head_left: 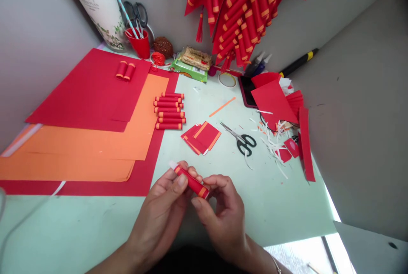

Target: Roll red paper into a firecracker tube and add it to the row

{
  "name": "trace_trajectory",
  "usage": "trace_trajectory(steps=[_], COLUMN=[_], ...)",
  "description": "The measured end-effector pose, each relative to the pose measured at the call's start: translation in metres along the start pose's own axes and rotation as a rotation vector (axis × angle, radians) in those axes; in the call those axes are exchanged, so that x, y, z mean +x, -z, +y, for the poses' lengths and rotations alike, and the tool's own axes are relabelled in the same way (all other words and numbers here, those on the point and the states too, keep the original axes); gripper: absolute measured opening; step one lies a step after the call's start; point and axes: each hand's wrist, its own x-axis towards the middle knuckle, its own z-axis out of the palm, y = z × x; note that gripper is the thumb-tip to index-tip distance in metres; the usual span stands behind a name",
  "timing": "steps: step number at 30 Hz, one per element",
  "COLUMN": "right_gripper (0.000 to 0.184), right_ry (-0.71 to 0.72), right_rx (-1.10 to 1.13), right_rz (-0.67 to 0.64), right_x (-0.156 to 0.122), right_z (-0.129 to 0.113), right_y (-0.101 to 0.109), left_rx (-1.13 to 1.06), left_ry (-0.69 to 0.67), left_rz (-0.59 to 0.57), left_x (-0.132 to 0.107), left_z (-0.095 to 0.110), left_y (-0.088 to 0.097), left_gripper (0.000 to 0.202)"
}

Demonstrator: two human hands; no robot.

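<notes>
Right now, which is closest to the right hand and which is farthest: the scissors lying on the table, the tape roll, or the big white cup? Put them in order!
1. Scissors: nearest, ahead of the right hand and a little to its right.
2. Tape roll: farther ahead, past the scissors.
3. White cup: farthest, at the back left.

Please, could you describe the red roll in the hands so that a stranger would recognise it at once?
At the near side of the pale green table, find the left hand and right hand. Between them slants a red roll with orange bands. Unlike the rolls lying in a row beyond, it is held, with a whitish tip at its far end.
</notes>
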Motion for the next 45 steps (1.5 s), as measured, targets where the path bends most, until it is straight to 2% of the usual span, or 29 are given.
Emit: trace_trajectory(steps=[7,13,17,23,29,33,39,45], right_gripper=[0.025,0.024,0.026,0.025,0.036,0.027,0.025,0.021], right_ry=[0.316,0.439,0.441,0.412,0.273,0.236,0.326,0.386], right_rx=[-0.171,-0.267,-0.254,-0.201,-0.066,-0.069,-0.139,-0.203], right_rz=[0.028,0.031,0.046,0.048,-0.021,-0.012,-0.007,-0.019], right_x=[0.007,0.015,0.016,0.013,0.004,0.002,0.003,0.003], right_z=[-0.009,-0.018,-0.016,-0.012,-0.007,-0.009,-0.014,-0.015], right_y=[0.005,0.009,0.009,0.008,0.001,-0.002,-0.001,0.002], left_rx=[-0.046,-0.028,0.018,-0.002,-0.092,-0.115,-0.164,-0.17], left_ry=[0.032,0.083,0.107,0.108,0.131,0.141,0.182,0.187], left_rz=[-0.06,-0.104,-0.086,-0.139,-0.113,-0.148,-0.207,-0.204], left_x=[-0.001,-0.003,-0.004,-0.003,-0.001,-0.001,-0.002,-0.004], left_z=[-0.001,0.0,-0.003,-0.004,0.001,0.003,0.004,0.004], left_y=[-0.001,-0.006,-0.003,-0.003,-0.001,0.001,0.002,0.001], left_gripper=[0.017,0.036,0.03,0.011,0.013,0.017,0.015,0.011])
